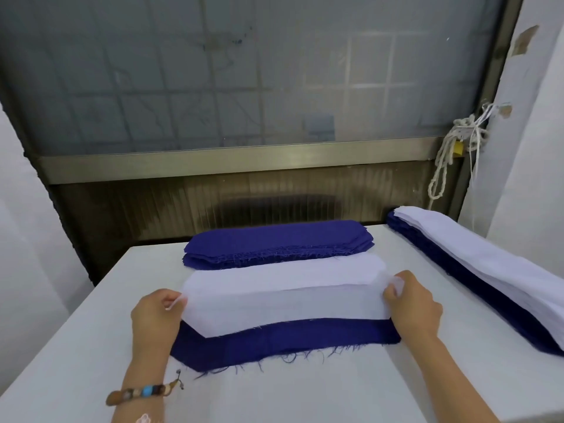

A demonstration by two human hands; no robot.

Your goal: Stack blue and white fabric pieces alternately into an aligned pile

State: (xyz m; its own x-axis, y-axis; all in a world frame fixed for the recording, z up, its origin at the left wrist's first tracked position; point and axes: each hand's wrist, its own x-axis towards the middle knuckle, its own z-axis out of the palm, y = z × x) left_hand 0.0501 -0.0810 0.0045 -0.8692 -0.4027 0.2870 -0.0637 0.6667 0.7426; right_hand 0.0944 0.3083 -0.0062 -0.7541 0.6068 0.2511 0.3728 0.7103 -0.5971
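Note:
A white fabric piece (283, 306) is stretched between my hands above a blue fabric piece (283, 340) lying on the table. My left hand (155, 315) pinches its left end and my right hand (412, 303) pinches its right end. The blue piece's frayed front edge shows below the white one. Behind them lies a white pile (283, 271), and further back a stack of blue pieces (277, 242).
A long pile of white pieces on blue ones (476, 276) runs along the table's right side. The white table (305, 395) ends at a dark wall panel below a glass window. A knotted rope (448, 154) hangs at the right.

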